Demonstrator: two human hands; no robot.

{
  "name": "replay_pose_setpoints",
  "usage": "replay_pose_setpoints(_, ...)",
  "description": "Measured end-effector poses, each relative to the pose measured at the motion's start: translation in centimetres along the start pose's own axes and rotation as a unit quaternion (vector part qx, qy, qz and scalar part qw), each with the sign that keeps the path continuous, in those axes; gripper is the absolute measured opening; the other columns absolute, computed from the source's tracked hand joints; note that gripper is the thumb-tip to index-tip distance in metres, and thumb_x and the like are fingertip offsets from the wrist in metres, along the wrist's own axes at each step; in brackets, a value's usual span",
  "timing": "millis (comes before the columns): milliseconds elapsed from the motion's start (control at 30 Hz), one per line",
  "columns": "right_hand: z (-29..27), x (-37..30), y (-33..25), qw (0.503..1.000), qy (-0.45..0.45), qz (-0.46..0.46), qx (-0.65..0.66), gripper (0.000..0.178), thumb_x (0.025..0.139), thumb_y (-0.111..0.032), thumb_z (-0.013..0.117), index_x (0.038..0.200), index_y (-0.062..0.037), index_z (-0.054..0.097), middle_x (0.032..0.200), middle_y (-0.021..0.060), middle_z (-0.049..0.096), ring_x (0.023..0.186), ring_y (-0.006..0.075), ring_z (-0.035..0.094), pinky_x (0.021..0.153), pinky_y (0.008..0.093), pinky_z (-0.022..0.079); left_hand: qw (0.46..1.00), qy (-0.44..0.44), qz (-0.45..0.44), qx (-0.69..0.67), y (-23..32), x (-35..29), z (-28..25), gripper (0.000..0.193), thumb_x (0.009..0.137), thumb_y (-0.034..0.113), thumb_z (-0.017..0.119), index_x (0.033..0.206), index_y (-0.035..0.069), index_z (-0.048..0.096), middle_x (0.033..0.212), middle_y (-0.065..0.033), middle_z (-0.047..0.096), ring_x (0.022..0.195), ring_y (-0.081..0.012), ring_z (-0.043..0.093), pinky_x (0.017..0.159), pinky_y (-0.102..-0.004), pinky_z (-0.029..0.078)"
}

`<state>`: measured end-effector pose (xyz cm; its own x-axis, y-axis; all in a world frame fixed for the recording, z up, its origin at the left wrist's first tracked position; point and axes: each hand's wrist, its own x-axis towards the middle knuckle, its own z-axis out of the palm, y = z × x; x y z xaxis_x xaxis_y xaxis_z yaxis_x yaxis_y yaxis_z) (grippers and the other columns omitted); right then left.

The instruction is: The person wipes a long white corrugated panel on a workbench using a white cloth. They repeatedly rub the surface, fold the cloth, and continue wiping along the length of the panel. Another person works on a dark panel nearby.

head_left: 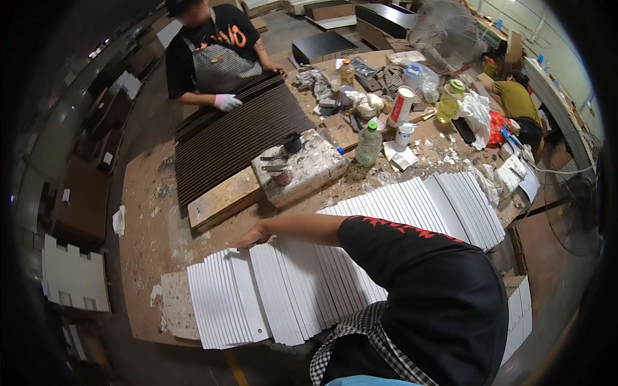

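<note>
My right hand [256,234], bare, reaches left across the row to the far end of a white board [250,296]. Its fingers are bent round the board's end, partly hidden from view. This board lies tilted between a fanned stack of white boards [215,302] on the left and a longer overlapping row of white boards [293,289] on the right. A small round hole shows near its close end. The row runs on behind my arm to more white boards [460,206] at the right. My left hand is not in view.
Across the stained worktable [148,212], a person's gloved hand [227,101] and bare hand touch dark slatted boards [238,135]. Between us are a wooden block [225,199], a spattered white block [309,167] carrying cups, and a green-capped bottle [369,145]. Clutter covers the right back.
</note>
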<state>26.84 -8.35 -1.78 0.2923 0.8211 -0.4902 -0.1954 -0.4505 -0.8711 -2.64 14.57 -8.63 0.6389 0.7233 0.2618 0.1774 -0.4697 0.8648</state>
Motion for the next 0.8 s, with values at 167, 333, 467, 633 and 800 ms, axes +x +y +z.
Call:
replay_pose_setpoints(167, 0.0, 1.0, -0.3, 0.997, -0.012, -0.042, -0.060, 0.116, 0.083, -0.093, 0.023, 0.163, -0.0135, -0.001, 0.170, 0.0164, 0.000, 0.156, 0.0342, 0.005, 0.125, 0.0525, 0.006, 0.999, -0.004, 0.001, 0.034, -0.3, -0.6, -1.5, 0.067, 0.103, 0.029, 0.052, 0.160, 0.004, 0.024, 0.155, -0.0272, 0.035, 0.135, -0.0364, 0.044, 0.110, -0.0449, 0.041)
replay_pose_setpoints(333, -1.3, 1.0, -0.7, 0.997, -0.038, -0.023, -0.056, 0.124, 0.080, -0.093, 0.038, 0.162, -0.0048, 0.010, 0.169, 0.0184, 0.006, 0.156, 0.0332, 0.008, 0.125, 0.0470, 0.012, 0.999, -0.003, 0.006, 0.054, 0.3, -1.5, -1.6, 0.068, 0.104, 0.032, 0.051, 0.160, 0.005, 0.024, 0.156, -0.0276, 0.033, 0.138, -0.0376, 0.042, 0.112, -0.0459, 0.040)
replay_pose_setpoints(467, -1.1, 0.8, 0.9, 0.998, -0.032, 0.014, -0.057, 0.121, 0.083, -0.093, 0.029, 0.161, -0.0025, 0.011, 0.168, 0.0193, 0.008, 0.156, 0.0340, 0.011, 0.126, 0.0499, 0.013, 0.996, 0.008, 0.003, 0.084, 0.3, -2.0, -2.6, 0.068, 0.104, 0.034, 0.051, 0.160, 0.006, 0.025, 0.157, -0.0279, 0.031, 0.140, -0.0385, 0.040, 0.113, -0.0468, 0.038)
replay_pose_setpoints(633, -1.0, -5.5, 1.3, 0.970, 0.127, 0.025, -0.208, 0.097, 0.096, -0.077, 0.034, 0.155, 0.0007, 0.032, 0.160, 0.0261, 0.030, 0.149, 0.0403, 0.030, 0.122, 0.0547, 0.025, 0.992, 0.008, 0.023, 0.122, 0.9, -3.0, -3.2, 0.069, 0.104, 0.037, 0.051, 0.160, 0.007, 0.025, 0.158, -0.0284, 0.029, 0.142, -0.0396, 0.038, 0.115, -0.0479, 0.037)
replay_pose_setpoints(800, 9.8, -18.2, 2.6, 0.750, 0.440, 0.081, -0.487, 0.075, 0.096, -0.054, 0.058, 0.146, 0.0009, 0.046, 0.159, 0.0274, 0.033, 0.151, 0.0422, 0.024, 0.124, 0.0560, 0.015, 0.942, 0.045, 0.193, 0.272, 5.6, -4.2, -4.6, 0.069, 0.105, 0.040, 0.051, 0.160, 0.008, 0.025, 0.159, -0.0288, 0.028, 0.144, -0.0407, 0.035, 0.117, -0.0489, 0.035)
